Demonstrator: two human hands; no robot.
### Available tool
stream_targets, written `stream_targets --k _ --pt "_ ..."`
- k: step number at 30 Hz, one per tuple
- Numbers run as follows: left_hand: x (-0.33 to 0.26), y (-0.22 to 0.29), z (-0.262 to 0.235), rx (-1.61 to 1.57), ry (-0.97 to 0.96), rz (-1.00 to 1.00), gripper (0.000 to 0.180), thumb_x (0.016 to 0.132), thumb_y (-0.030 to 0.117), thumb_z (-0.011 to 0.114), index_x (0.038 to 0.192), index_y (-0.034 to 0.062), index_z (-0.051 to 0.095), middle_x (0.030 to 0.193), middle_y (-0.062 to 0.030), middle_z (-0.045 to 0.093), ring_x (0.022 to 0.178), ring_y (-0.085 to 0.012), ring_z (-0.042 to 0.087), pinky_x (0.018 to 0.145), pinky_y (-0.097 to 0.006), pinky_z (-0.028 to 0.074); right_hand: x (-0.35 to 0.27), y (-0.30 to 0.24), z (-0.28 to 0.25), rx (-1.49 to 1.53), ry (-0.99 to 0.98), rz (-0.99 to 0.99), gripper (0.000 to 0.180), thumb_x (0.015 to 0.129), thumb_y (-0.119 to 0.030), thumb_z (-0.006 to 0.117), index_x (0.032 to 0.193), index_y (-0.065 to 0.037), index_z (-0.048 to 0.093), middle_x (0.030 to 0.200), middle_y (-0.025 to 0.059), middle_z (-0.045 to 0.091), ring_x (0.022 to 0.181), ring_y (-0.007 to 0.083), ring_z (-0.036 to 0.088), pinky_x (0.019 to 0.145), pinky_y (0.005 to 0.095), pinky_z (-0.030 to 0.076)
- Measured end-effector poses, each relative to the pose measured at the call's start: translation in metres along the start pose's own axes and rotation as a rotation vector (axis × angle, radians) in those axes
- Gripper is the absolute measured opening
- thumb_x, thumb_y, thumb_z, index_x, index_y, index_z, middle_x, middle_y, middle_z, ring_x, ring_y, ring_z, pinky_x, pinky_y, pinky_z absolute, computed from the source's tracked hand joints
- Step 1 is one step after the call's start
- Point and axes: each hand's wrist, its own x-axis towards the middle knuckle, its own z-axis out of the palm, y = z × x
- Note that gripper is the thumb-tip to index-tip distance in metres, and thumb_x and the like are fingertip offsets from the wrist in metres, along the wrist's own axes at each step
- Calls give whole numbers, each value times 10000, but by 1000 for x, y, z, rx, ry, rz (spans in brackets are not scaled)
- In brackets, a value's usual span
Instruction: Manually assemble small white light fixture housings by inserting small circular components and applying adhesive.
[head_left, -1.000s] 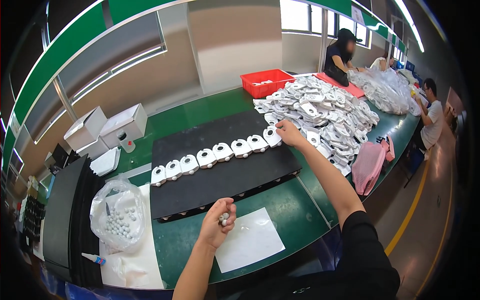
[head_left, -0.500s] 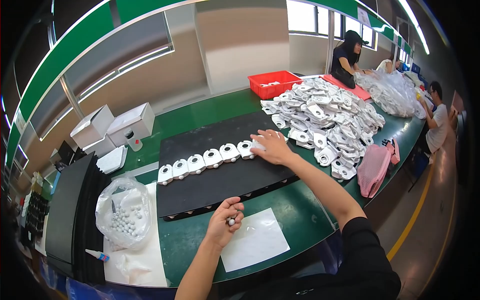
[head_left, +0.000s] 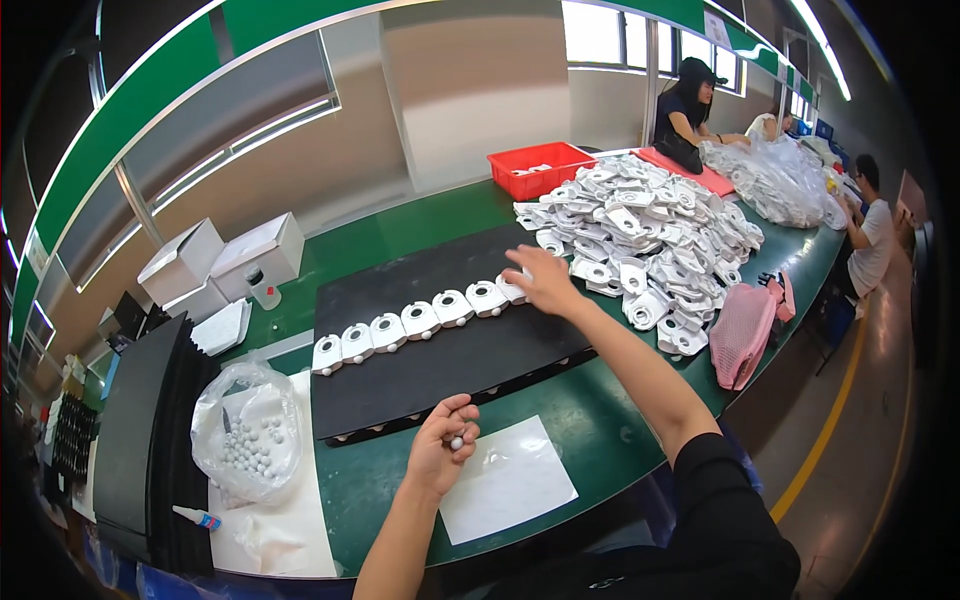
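Observation:
My left hand [head_left: 438, 447] is held above the near edge of the green bench, its fingers curled round a small white ball [head_left: 457, 443]. Over the right end of a row of white plastic parts, my right hand [head_left: 545, 280] has its fingers apart. Its fingertips partly cover the last part [head_left: 512, 290] and seem to touch it. The row of parts [head_left: 420, 320], each with a round dark-centred hole, lies on a black foam board [head_left: 400, 395]. Small white balls show along the near ends of the parts.
A large heap of similar white parts [head_left: 650, 225] lies right of the board, with a red bin [head_left: 540, 160] behind. At left are a plastic bag of white balls [head_left: 235, 395], a glue bottle [head_left: 197, 517] and stacked black boards [head_left: 140, 440]. Other people work at far right.
My right hand has drawn slightly up, uncovering a little more of the row's last part. My left hand still holds the ball in nearly the same place. The whole view has shifted slightly.

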Motion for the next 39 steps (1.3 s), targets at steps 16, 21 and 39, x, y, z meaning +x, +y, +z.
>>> stream_targets --k 16,21,39 --pt "0 0 6 120 -62 60 208 931 265 429 993 69 464 831 -72 557 548 -75 412 403 -172 255 -38 114 -69 -109 397 227 291 760 -302 597 710 -16 585 668 179 576 630 323 569 568 430 414" --pt "-5 2 1 86 59 45 304 911 364 453 904 65 510 608 29 395 505 -39 316 403 -162 216 -78 8 -105 936 214 481 311 808 -192 596 1052 -19 510 846 65 602 641 148 619 452 228 479" --pt "2 -1 -1 81 7 137 167 842 154 586 982 68 552 906 -32 565 559 -36 382 391 -147 246 -195 -112 -46 1131 -507 382 123 839 -77 556 942 -11 540 811 13 575 723 74 546 641 217 451"
